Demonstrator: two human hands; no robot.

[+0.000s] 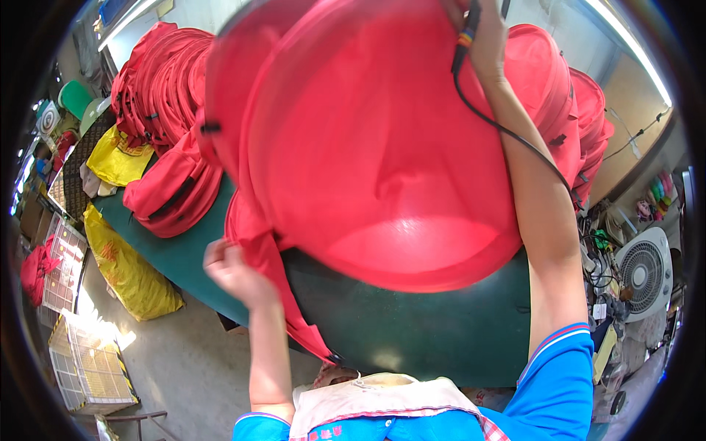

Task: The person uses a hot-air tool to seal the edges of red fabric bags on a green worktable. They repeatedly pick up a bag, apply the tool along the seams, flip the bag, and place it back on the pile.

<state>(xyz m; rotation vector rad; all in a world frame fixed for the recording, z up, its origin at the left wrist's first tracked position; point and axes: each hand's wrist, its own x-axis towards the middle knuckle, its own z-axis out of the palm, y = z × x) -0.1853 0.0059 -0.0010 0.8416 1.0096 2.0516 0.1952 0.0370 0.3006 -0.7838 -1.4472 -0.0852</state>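
Note:
A large round red fabric piece (368,147), stretched like a hoop, is held up over the dark green table (412,331). My left hand (232,270) grips its hanging lower edge at the table's near left. My right hand (482,33) is raised at the top of the hoop and holds a slim black tool (465,37) whose black cable (507,132) runs down along my forearm. Whether the tool tip touches the fabric is hidden.
Stacks of folded red fabric hoops (165,95) lie at the table's far left and more (581,110) at the far right. Yellow sacks (129,268) and wire crates (84,364) stand on the floor left. A white fan (643,272) is on the right.

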